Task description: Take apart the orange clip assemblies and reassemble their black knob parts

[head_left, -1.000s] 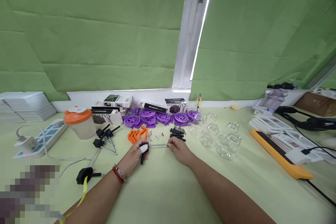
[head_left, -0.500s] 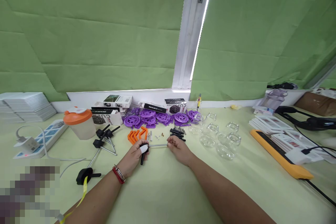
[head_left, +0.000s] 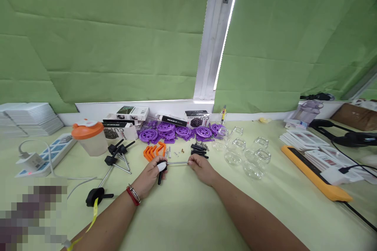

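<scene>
Your clearest room is the bare stretch of bench (head_left: 188, 211) in front of you, under and between your forearms. Beyond your hands it is crowded: orange hooks (head_left: 153, 151), a small heap of black pins (head_left: 198, 150) and loose screws (head_left: 178, 152) lie just past your fingertips, with purple wheels (head_left: 176, 131) behind them against the white sill. To your right stand clear glass jars (head_left: 246, 153), near your right wrist's side but apart from it; further right an orange-edged tray (head_left: 315, 174) and stacked cards (head_left: 306, 141) run toward the bench edge. To your left lie black-headed rod pieces (head_left: 116, 157), an orange-lidded cup (head_left: 90, 137) and a power strip (head_left: 44, 157).

The bench is pale yellow-green, set against a wall of green blinds with a white window frame between them.

Your left hand (head_left: 150, 174) is curled closed around a black handle (head_left: 160, 172), a white-capped fingertip resting on its top. A thin metal rod (head_left: 177, 162) runs level from that handle to your right hand (head_left: 202, 168), whose fingers are pinched together on the rod's far end. The rod sits just above the bench, between both hands, directly in front of the orange hooks and black pins.
</scene>
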Motion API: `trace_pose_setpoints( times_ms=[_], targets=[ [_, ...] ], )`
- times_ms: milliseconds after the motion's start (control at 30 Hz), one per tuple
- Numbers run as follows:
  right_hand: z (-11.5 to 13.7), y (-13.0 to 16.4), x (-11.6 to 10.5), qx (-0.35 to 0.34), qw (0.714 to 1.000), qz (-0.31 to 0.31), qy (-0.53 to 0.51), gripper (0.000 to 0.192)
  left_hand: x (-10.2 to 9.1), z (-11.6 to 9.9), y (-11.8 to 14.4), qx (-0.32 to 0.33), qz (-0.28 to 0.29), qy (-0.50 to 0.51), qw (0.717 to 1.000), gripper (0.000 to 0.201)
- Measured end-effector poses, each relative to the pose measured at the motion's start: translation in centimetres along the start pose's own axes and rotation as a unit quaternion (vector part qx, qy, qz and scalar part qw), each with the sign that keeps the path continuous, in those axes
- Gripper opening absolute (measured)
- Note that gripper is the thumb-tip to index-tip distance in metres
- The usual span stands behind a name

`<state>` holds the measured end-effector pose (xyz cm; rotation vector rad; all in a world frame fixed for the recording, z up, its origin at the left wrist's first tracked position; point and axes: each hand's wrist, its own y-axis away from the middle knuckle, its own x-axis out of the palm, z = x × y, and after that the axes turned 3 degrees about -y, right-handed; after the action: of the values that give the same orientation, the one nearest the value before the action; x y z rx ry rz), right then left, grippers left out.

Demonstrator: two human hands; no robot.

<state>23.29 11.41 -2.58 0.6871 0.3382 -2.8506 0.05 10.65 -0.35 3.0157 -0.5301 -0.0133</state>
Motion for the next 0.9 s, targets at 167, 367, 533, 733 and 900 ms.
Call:
trace_pose_setpoints(
  times_ms=[167,367,533,733,900],
  targets=[
    [-0.02,0.08,0.05,0.002,1.0,0.002,0.005,0.023,0.08,-0.16,0.09,-0.002,0.0,0.001,1.0,0.019],
    [-0.21,0.03,0.02,0.003,1.0,0.01,0.005,0.027,0.09,-0.18,0.07,0.003,0.001,0.006,1.0,0.019],
    [-0.13,0.04,-0.03,-0.001,1.0,0.008,-0.008,0.029,0.01,-0.02,0.04,0.008,0.001,0.001,1.0,0.02],
    [-0.17,0.18,0.03,-0.005,0.999,-0.002,-0.033,0.015,-0.12,0.23,-0.02,0.009,0.002,-0.006,1.0,0.024],
    [0.1,0.19,-0.03,-0.007,1.0,0.002,-0.016,0.013,-0.15,0.37,-0.06,0.009,0.001,-0.004,1.0,0.023]
  ],
)
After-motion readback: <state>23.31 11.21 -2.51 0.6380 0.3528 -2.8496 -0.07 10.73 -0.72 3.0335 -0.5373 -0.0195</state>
